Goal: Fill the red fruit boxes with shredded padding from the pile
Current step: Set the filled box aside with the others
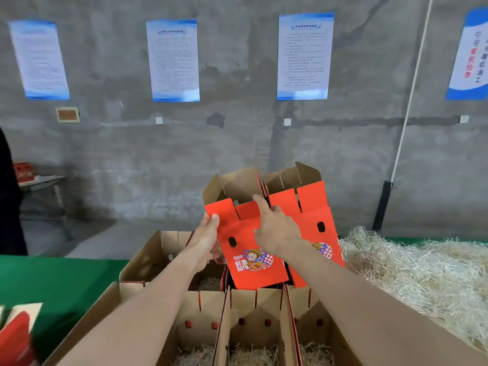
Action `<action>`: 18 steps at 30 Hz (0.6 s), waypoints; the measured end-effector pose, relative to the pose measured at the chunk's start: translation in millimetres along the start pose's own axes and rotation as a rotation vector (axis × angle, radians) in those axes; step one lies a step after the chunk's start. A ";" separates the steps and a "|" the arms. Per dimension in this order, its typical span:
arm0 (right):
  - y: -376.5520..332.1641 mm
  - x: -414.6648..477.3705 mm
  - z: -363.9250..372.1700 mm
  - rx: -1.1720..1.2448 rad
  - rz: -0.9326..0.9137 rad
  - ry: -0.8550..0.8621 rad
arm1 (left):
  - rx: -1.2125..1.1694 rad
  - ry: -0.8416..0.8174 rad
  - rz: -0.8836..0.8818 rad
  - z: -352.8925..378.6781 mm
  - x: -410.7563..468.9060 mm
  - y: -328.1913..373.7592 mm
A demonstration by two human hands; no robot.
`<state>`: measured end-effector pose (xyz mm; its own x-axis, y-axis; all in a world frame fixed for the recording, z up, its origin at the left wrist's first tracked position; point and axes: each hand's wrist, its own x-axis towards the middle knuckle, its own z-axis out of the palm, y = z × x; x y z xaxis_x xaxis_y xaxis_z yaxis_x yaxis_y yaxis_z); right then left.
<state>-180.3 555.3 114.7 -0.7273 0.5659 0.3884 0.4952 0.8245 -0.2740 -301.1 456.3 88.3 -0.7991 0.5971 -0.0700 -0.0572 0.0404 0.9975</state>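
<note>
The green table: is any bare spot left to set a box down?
Yes: a bare stretch of green cloth on the left, between the open boxes and the red carton at the near corner. The middle is packed with boxes side by side, and the padding pile covers the right.

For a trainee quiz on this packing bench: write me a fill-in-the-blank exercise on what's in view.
1. The box that the left hand grips is ___ on the outside.
2. The pile of shredded padding lies on the person's ___ side.
3. The table cover is ___.

Missing words: red; right; green.
</note>
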 end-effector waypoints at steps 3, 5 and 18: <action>-9.2 -9.5 -12.8 -0.018 -0.001 -0.122 | 0.103 -0.034 -0.007 -3.7 -21.9 11.2; -15.9 -20.2 -22.6 -0.039 -0.013 -0.172 | 0.143 -0.041 0.000 -3.6 -38.8 18.6; -62.4 -119.6 -76.2 0.063 -0.213 0.137 | 0.159 0.126 0.319 -79.7 -253.6 9.3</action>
<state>-88.0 436.7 152.5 -0.7390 0.3787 0.5572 0.3037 0.9255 -0.2262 -146.6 241.4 115.2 -0.8298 0.4967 0.2544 0.2921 -0.0020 0.9564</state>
